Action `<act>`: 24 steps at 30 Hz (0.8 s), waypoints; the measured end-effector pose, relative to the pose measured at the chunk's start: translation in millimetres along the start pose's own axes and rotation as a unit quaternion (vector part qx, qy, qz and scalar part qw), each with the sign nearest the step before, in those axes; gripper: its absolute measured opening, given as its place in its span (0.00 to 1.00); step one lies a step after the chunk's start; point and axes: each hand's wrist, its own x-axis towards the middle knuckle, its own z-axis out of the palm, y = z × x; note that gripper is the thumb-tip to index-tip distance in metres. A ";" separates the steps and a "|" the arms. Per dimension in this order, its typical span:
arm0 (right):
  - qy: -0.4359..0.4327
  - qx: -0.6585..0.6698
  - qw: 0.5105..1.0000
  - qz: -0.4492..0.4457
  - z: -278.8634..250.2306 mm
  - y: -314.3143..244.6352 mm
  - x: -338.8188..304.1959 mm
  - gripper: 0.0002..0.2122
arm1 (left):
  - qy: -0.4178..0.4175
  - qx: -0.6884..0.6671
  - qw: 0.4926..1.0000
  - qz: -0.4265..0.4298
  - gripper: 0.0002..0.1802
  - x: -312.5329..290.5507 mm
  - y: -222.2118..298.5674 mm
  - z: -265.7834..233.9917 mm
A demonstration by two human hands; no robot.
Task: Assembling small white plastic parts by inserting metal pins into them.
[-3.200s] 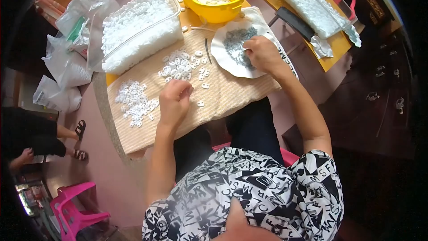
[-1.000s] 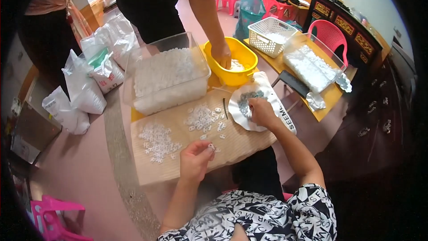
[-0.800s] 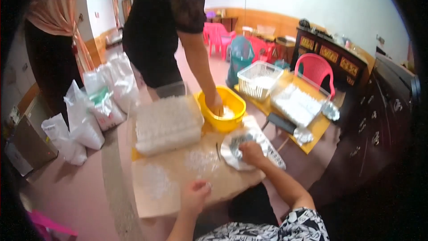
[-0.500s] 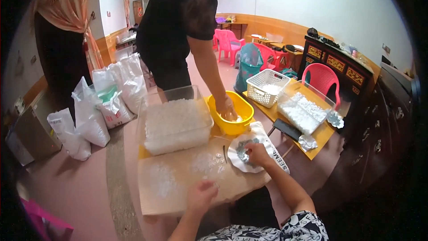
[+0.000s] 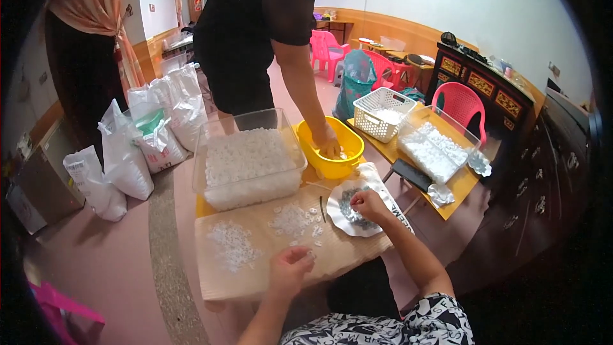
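Note:
Just over the near edge of the table, my left hand point(image 5: 290, 271) is pinched on a small whitish piece point(image 5: 311, 255) at its fingertips, too small to name. My right hand point(image 5: 371, 206) has its fingers pressed together above a white wavy-rimmed plate point(image 5: 341, 222); whatever they hold is hidden. Small grey metal-looking parts point(image 5: 348, 202) lie heaped in that plate. Left of it, small white plastic pieces are spread in two groups, one loose pile point(image 5: 231, 246) and another pile point(image 5: 292, 220), on the brown-covered table point(image 5: 255, 284). A thin dark strip point(image 5: 322, 209) lies beside the plate.
A clear bin point(image 5: 252, 182) full of white pieces stands at the table's back left. Beside it, a co-worker's hand point(image 5: 327, 143) reaches into a yellow tub point(image 5: 332, 169). On a side table are a white basket point(image 5: 377, 124) and another clear bin point(image 5: 440, 153). White sacks point(image 5: 128, 172) stand on the floor.
The whole view has shifted slightly, with the table a little higher in it. My hands keep nearly the same places, and the co-worker's hand stays in the yellow tub.

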 end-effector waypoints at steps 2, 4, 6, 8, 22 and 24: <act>0.016 0.001 1.000 -0.008 3.6 11.0 1.4 0.03 | -0.003 -0.001 1.000 0.005 0.09 0.2 -0.7 1.6; 0.025 0.077 0.997 0.012 3.7 23.5 4.0 0.03 | -0.004 -0.001 1.000 0.010 0.09 1.1 -2.1 2.8; 0.018 0.111 0.993 0.042 -2.2 25.3 1.4 0.04 | 0.002 0.013 1.000 -0.001 0.09 2.0 -5.1 3.3; 0.011 0.148 0.987 0.065 -4.1 25.6 4.9 0.04 | 0.001 0.056 0.998 -0.028 0.10 8.6 -14.9 -6.5; 0.012 0.371 0.926 0.077 -1.8 51.4 -22.4 0.06 | -0.140 0.403 0.868 0.253 0.07 119.1 -38.3 87.3; 0.012 0.413 0.908 0.066 -8.1 57.2 -22.2 0.05 | -0.136 0.406 0.860 0.278 0.07 124.3 -43.7 90.7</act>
